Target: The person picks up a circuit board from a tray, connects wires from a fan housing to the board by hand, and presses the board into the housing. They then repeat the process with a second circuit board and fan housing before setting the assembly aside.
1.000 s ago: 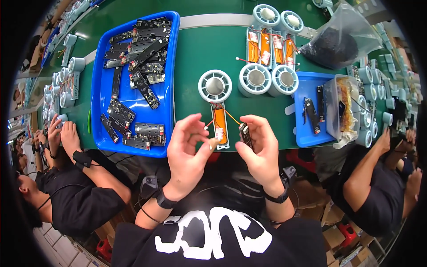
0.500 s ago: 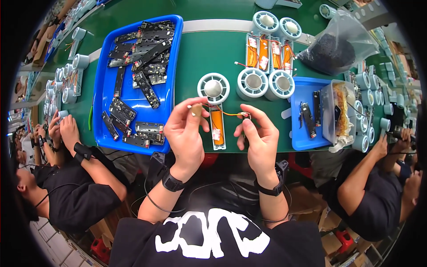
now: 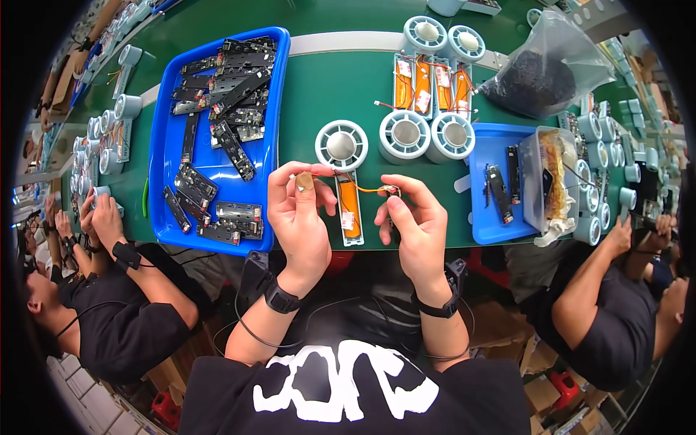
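Observation:
In front of me lies a light-blue handheld fan body (image 3: 341, 146), its round head away from me. Its open handle holds an orange battery (image 3: 349, 206) with a white label. My left hand (image 3: 301, 232), with tan tape round the thumb, pinches a thin wire at the handle's left; a small white tip shows by the thumb. Between thumb and fingers, my right hand (image 3: 419, 230) grips a small circuit board (image 3: 392, 191), mostly hidden by the fingers. Red and yellow wires (image 3: 368, 189) run to its end from the handle.
At left, a blue tray (image 3: 281, 109) holds several black circuit boards. Several fan bodies (image 3: 404, 135) with batteries stand beyond my right hand. Farther right are a smaller blue tray (image 3: 487, 230), a clear tub (image 3: 533, 174) and a plastic bag (image 3: 538, 76). Co-workers sit on both sides.
The view has shifted slightly. My left thumb has turned, showing more of its tape; both hands keep their pinch, and the right still grips the circuit board by the wires.

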A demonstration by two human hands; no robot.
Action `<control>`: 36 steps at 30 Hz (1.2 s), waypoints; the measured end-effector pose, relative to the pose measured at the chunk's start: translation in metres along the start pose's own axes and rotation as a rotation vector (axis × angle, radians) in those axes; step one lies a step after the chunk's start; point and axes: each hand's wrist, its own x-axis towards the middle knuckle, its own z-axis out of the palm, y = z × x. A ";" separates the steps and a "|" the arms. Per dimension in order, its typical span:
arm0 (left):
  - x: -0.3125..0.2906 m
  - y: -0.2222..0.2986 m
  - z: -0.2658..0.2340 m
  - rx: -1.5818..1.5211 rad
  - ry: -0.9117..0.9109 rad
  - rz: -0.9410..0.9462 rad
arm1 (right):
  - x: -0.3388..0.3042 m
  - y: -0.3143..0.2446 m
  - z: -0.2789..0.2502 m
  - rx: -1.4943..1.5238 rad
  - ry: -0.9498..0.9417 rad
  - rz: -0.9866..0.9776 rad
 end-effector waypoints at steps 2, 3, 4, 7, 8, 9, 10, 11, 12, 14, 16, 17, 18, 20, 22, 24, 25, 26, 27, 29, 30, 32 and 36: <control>0.002 0.001 -0.002 0.103 -0.084 0.074 | 0.000 0.000 0.001 0.010 0.005 0.006; 0.003 0.001 -0.003 0.154 -0.127 0.111 | 0.001 -0.001 0.003 -0.026 0.019 -0.027; 0.003 0.001 -0.003 0.153 -0.128 0.110 | 0.002 -0.002 0.006 -0.063 0.034 -0.060; 0.002 0.003 -0.002 0.229 -0.195 0.163 | 0.012 -0.013 0.016 -0.277 0.020 -0.148; 0.002 0.002 -0.003 0.229 -0.195 0.164 | 0.018 -0.019 0.021 -0.453 -0.013 -0.202; 0.004 0.001 -0.005 0.234 -0.202 0.158 | 0.023 -0.022 0.024 -0.631 -0.043 -0.256; 0.005 0.000 -0.008 0.239 -0.209 0.153 | 0.029 -0.020 0.026 -0.631 -0.041 -0.258; 0.006 0.000 -0.009 0.245 -0.214 0.147 | 0.034 -0.016 0.026 -0.643 -0.077 -0.363; 0.006 0.000 -0.009 0.244 -0.214 0.149 | 0.039 -0.011 0.027 -0.653 -0.115 -0.467; 0.007 0.003 -0.009 0.272 -0.193 0.129 | 0.041 -0.009 0.027 -0.662 -0.156 -0.572; 0.008 0.006 -0.009 0.286 -0.180 0.120 | 0.039 -0.010 0.025 -0.654 -0.161 -0.530; 0.008 0.009 -0.006 0.249 -0.187 0.078 | 0.037 -0.011 0.024 -0.650 -0.165 -0.508; 0.008 0.012 -0.004 0.213 -0.194 0.035 | 0.036 -0.010 0.021 -0.650 -0.168 -0.507; 0.010 0.017 -0.002 0.176 -0.199 -0.008 | 0.033 -0.004 0.013 -0.590 -0.264 -0.503; 0.015 0.020 0.000 0.397 -0.287 0.046 | 0.026 -0.005 0.007 -0.561 -0.311 -0.500; 0.017 0.022 0.002 0.504 -0.334 0.070 | 0.010 -0.010 0.000 -0.212 -0.194 -0.155; 0.018 0.024 0.002 0.553 -0.364 0.104 | 0.006 -0.011 -0.001 -0.037 -0.132 0.016; 0.019 0.026 0.002 0.601 -0.395 0.139 | 0.005 -0.010 -0.002 -0.040 -0.129 0.017; 0.019 0.027 0.003 0.654 -0.425 0.175 | 0.005 -0.010 -0.002 -0.044 -0.103 -0.022; 0.016 0.028 0.006 0.669 -0.429 0.165 | 0.004 -0.007 -0.002 -0.054 -0.049 -0.101; 0.014 0.027 0.008 0.684 -0.431 0.157 | 0.005 -0.004 -0.002 -0.053 -0.047 -0.101; 0.013 0.027 0.009 0.696 -0.433 0.147 | 0.008 0.004 -0.004 -0.042 -0.039 -0.162; 0.014 0.026 0.008 0.719 -0.466 0.269 | 0.003 0.007 -0.008 -0.049 -0.050 -0.205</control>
